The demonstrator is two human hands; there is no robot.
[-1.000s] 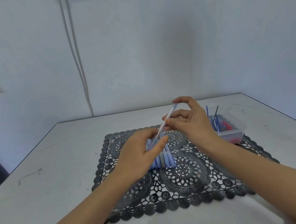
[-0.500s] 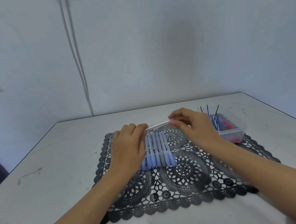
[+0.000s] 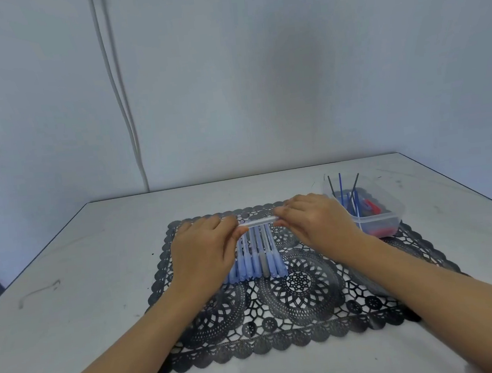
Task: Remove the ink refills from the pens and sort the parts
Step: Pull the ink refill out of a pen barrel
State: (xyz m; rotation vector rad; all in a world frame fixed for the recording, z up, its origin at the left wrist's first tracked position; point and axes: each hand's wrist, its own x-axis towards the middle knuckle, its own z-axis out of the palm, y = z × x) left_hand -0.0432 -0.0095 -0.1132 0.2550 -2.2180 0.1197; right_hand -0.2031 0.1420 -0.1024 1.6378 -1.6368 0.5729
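Note:
A clear pen barrel (image 3: 259, 222) lies level between both hands, crosswise just above a row of several light-blue capped pens (image 3: 256, 256) on a black lace mat (image 3: 296, 299). My left hand (image 3: 206, 251) pinches the barrel's left end and covers the left pens of the row. My right hand (image 3: 318, 221) pinches the right end. At the mat's right stands a clear plastic tub (image 3: 375, 218) with thin blue and black ink refills (image 3: 342, 191) sticking up and red and blue small parts inside.
The mat lies on a white table (image 3: 66, 281) set against a pale wall. The table's left and right edges slant in view. White cables (image 3: 119, 93) run down the wall behind.
The barrel was tilted up above the pens a second ago. Both hands have lowered it and turned it level, crosswise over the far end of the pen row.

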